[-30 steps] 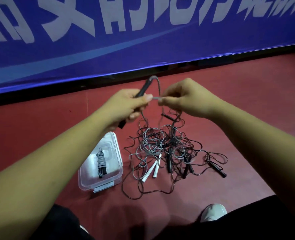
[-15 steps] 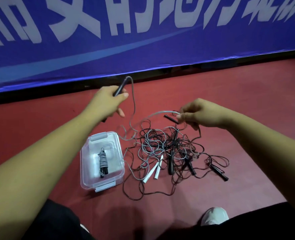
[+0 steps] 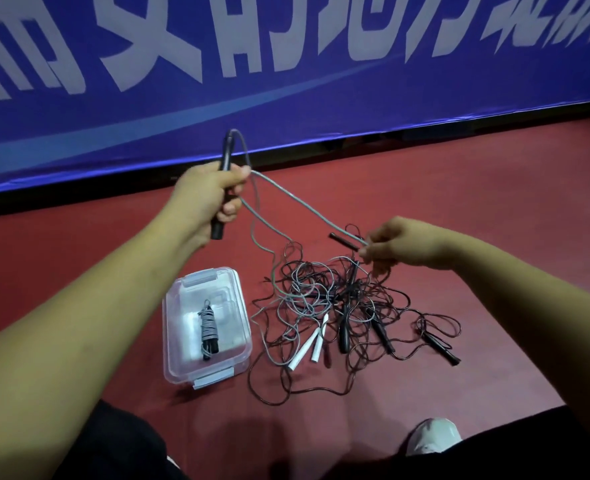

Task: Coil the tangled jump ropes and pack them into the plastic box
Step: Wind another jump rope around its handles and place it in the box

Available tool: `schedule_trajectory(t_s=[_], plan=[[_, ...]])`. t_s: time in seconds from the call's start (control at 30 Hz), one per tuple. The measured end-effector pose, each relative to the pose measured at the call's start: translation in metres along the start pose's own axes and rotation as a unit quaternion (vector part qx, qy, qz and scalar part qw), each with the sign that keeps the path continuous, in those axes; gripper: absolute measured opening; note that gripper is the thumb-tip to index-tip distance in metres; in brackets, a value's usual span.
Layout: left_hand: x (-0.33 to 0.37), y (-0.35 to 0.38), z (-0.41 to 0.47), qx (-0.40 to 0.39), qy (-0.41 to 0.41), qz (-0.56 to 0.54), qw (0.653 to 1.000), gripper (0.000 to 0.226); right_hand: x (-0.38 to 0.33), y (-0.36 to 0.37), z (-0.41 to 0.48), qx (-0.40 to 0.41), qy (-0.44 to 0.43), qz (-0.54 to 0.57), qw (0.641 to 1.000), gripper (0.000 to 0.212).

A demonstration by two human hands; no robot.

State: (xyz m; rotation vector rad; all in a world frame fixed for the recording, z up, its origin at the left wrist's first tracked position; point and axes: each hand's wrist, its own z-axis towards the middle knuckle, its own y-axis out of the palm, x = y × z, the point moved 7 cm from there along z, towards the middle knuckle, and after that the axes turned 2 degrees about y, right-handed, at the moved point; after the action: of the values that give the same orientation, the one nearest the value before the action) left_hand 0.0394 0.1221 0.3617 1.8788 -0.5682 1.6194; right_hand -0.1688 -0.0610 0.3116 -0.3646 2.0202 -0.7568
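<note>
- Since a second ago my hands have drawn apart: they met near the banner then, and now the grey cord [image 3: 304,206] runs straight between them, where half a second back it sagged.
- Blue banner [image 3: 286,81] with white lettering closes the far edge of the red floor [image 3: 477,202]; a pale shoe [image 3: 432,436] sits at the near edge.
- My left forearm crosses the floor left of the plastic box [image 3: 243,327] without covering it.
- My left hand [image 3: 210,194] is clenched round a black handle [image 3: 225,150], nearly upright, the cord arching from its top.
- My right hand [image 3: 393,245] pinches the cord's other stretch at the fingertips, with a loose black handle [image 3: 343,241] just beside them.
- Under that hand the tangle of jump ropes [image 3: 338,299] lies on the floor just right of the box: black and grey cords, two white handles [image 3: 302,351], several black ones.
- One coiled rope [image 3: 208,327], grey with black ends, lies inside the clear box.
</note>
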Motion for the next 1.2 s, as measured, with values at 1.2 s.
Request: schedule_trajectory(t_s=[1.2], plan=[[0.011,-0.002,-0.005,0.042,0.066,0.041,0.996,0.020,0.007,0.028,0.006,-0.074,-0.005,-0.118,0.990,0.020]])
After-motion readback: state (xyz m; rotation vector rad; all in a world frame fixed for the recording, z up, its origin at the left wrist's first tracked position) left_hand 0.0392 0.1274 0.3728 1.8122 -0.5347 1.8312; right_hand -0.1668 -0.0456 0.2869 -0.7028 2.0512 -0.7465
